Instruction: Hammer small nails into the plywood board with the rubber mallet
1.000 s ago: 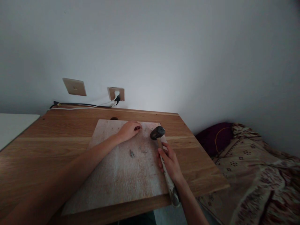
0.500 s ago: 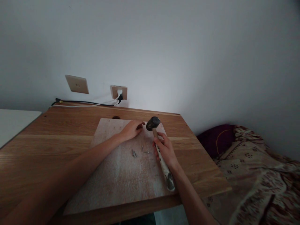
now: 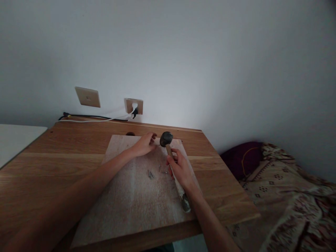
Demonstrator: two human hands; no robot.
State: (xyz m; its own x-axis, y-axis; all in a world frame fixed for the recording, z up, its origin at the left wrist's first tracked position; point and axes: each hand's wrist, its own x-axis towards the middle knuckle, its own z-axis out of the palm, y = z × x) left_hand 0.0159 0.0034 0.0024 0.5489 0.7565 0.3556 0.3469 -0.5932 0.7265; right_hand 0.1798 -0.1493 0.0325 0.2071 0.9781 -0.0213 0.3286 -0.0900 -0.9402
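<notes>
My right hand (image 3: 180, 169) is wrapped round the pale, worn handle of a hammer (image 3: 166, 139). Its dark head points away from me, above the far right part of a whitish wooden board (image 3: 126, 203). Close to the left of that head is my left hand (image 3: 145, 144), over the board's far part. The fingers are slightly bent and apart, and I see nothing held in them. Several small metal nails (image 3: 150, 174) lie on the board between my forearms, some in a cluster and others loose to its right.
The board rests on a brown wooden table (image 3: 220, 182) against a wall. A wall socket (image 3: 134, 106) holds plugs whose cables (image 3: 97, 118) run left along the table's back edge. At right is bedding (image 3: 278, 196) with a purple pillow (image 3: 241, 159); a white surface (image 3: 18, 140) stands at left.
The hammer and my right hand have shifted a little to the left. My left hand has drawn slightly left, with its fingers more raised. The nails stay where they lay.
</notes>
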